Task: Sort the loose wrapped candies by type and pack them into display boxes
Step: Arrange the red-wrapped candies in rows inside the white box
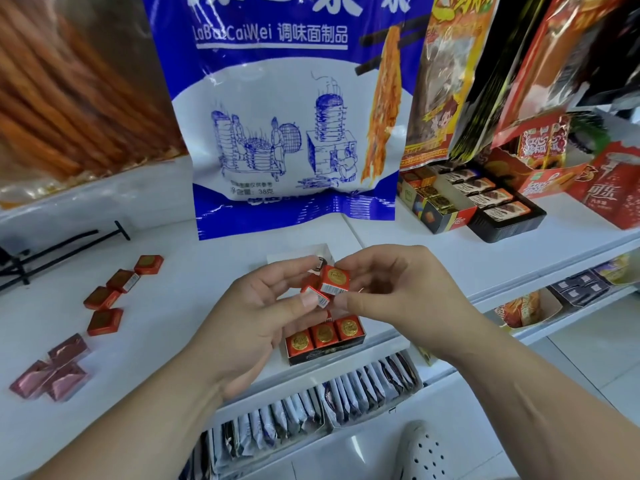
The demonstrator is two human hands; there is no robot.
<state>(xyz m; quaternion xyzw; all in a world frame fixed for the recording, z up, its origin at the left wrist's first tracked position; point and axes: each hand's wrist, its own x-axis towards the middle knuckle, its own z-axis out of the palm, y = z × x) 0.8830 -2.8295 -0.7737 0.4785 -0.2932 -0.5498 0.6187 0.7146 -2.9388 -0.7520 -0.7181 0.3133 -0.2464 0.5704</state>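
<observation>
Both hands meet above a small dark display box (325,356) at the shelf's front edge; three orange candies (323,336) with gold seals stand in its front row. My left hand (263,306) holds a few orange wrapped candies (317,296) between thumb and fingers. My right hand (388,292) pinches one orange candy (334,280) at the top of that cluster. Several loose orange candies (119,289) lie on the white shelf at the left. Nearer the left edge lie three pink wrapped candies (57,370).
A big blue and white snack bag (277,116) hangs just behind the hands. Filled candy boxes (467,199) and red cartons (609,188) stand at the right. A lower shelf holds rows of sachets (329,400). A black wire stand (52,247) lies at the left.
</observation>
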